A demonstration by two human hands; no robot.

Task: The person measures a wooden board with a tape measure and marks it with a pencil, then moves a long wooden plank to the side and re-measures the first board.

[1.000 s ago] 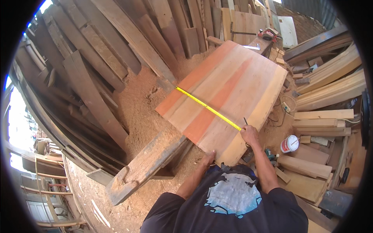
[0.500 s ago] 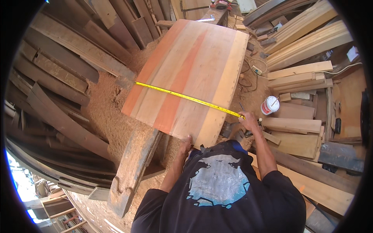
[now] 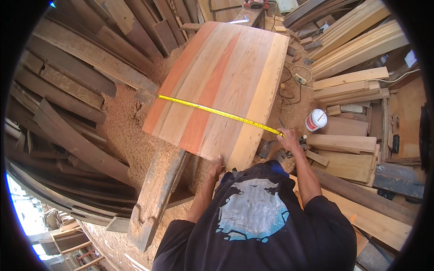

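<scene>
A wide wooden panel (image 3: 226,86), made of orange, pinkish and pale strips joined side by side, lies in front of me. Across it stretches the yellow blade of a tape measure (image 3: 212,110), from the panel's left edge to past its right edge. Closed round the tape's right end is my right hand (image 3: 288,139), just off the panel's pale strip; the tape's case is hidden in it. My left hand (image 3: 216,168) grips the panel's near edge, thumb on top and the other fingers out of sight below.
A sawdust-covered beam (image 3: 156,194) juts toward me under the panel. Dark planks (image 3: 81,140) are stacked at left, pale boards (image 3: 348,143) at right. A white bucket (image 3: 316,119) stands right of the panel, near a cord with a socket (image 3: 299,78). A metal square (image 3: 239,21) lies beyond.
Both hands keep their places, and the tape still lies across the panel. Only the view has shifted very slightly.
</scene>
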